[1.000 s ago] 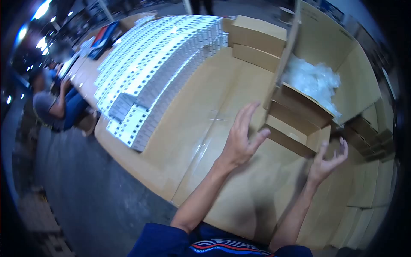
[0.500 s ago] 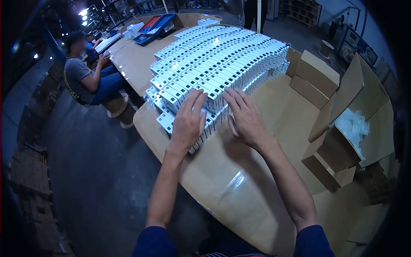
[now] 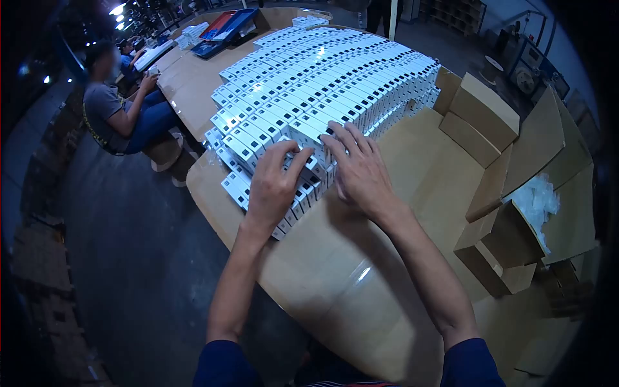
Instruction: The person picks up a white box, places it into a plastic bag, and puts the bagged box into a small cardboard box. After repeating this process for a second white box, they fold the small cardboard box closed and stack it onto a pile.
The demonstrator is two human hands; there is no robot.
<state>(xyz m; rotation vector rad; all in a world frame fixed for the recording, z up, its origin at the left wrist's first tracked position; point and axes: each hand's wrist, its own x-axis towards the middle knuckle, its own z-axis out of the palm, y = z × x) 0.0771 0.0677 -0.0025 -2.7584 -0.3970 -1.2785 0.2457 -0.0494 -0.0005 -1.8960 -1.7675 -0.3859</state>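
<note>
Half a second ago both hands lay flat on the block of small white cardboard boxes; now they sit slightly further in. The boxes are stacked near the left edge of the cardboard-covered tabletop. The left hand hooks its fingers over the nearest row, but its thumb is hidden, so a closed grip cannot be confirmed. The right hand rests open, fingers spread on the box tops. No box is lifted yet.

Place: a big packing workshop, like a factory.
Boxes: rows and rows of little white boxes on a long brown surface.
Cartons: open cardboard cartons.
Workers: other people sit working.
Floor: bare and grey.
</note>
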